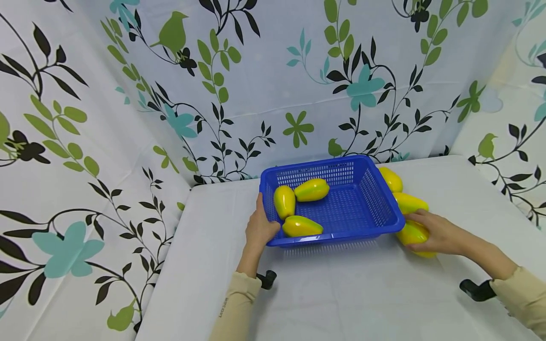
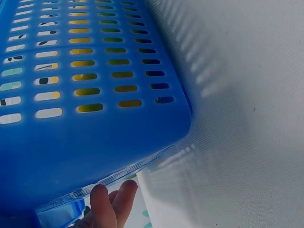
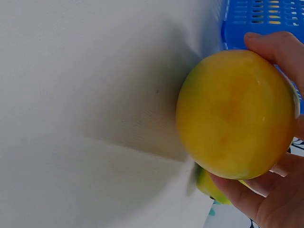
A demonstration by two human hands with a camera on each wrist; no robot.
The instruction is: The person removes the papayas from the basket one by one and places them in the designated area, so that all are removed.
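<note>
A blue plastic basket (image 1: 341, 237) with slotted walls sits on the white table. Its left rim is gripped by my left hand (image 1: 260, 227), the thumb over the edge; in the left wrist view a few fingertips (image 2: 124, 194) show beside the basket's wall (image 2: 95, 137). To the right of the basket, my right hand (image 1: 439, 232) holds a glossy yellow-green, papaya-shaped fruit (image 1: 413, 233). The right wrist view shows its rounded yellow end (image 3: 235, 114), with thumb and fingers curled round it. Three similar fruits, one of them at the front (image 1: 302, 226), lie in the basket's left part.
Two more yellow fruits, one nearer (image 1: 410, 202) and one farther (image 1: 390, 179), lie along the basket's right side. The white tabletop (image 1: 341, 293) extends in front. A cloth (image 1: 264, 85) printed with leaves and birds hangs behind and at the sides.
</note>
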